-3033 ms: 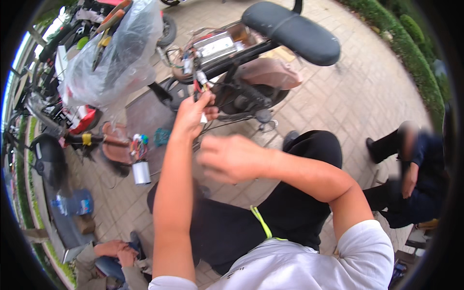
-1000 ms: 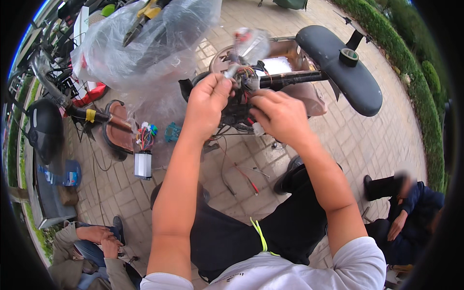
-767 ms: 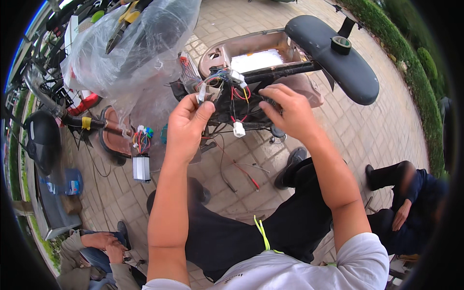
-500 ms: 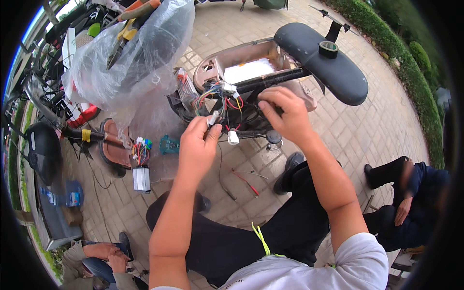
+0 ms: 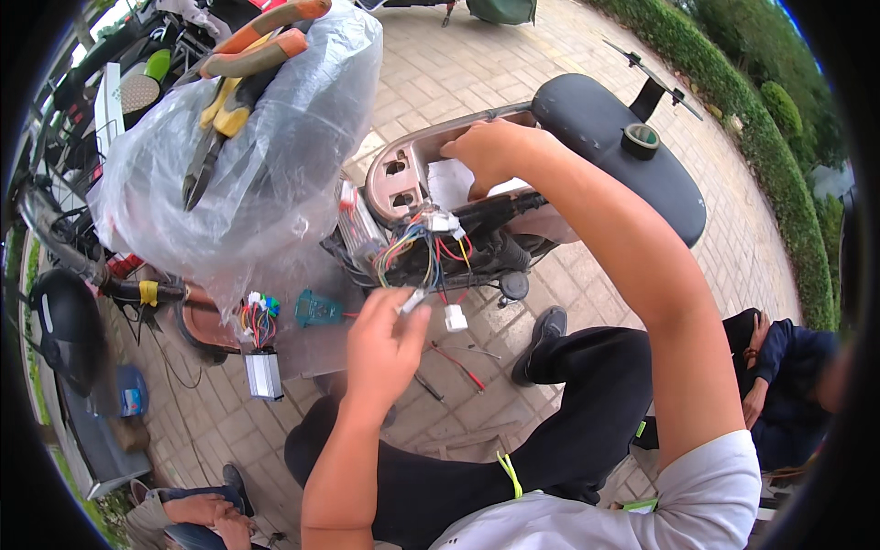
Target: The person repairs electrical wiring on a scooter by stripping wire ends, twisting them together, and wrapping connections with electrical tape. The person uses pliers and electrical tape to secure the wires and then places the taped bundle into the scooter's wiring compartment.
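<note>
Open brown scooter compartment (image 5: 412, 176) as landmark. Below its left end: left hand (image 5: 379, 344), thumb and forefinger pinching slim white plug (image 5: 413, 301); likely light, hard, slick plastic, best held by its housing. Just below compartment: multicoloured wire bundle (image 5: 401, 246), probably limp, easily strained. Farther below: white square connector (image 5: 456, 318) hanging, best gripped by sides. Inside compartment: right hand (image 5: 495, 154) over white sheet-like piece (image 5: 447, 183); fingertips hidden, cannot tell whether pinching.

The connector (image 5: 413, 300) looks plastic, the seat (image 5: 587, 112) matt.
</note>
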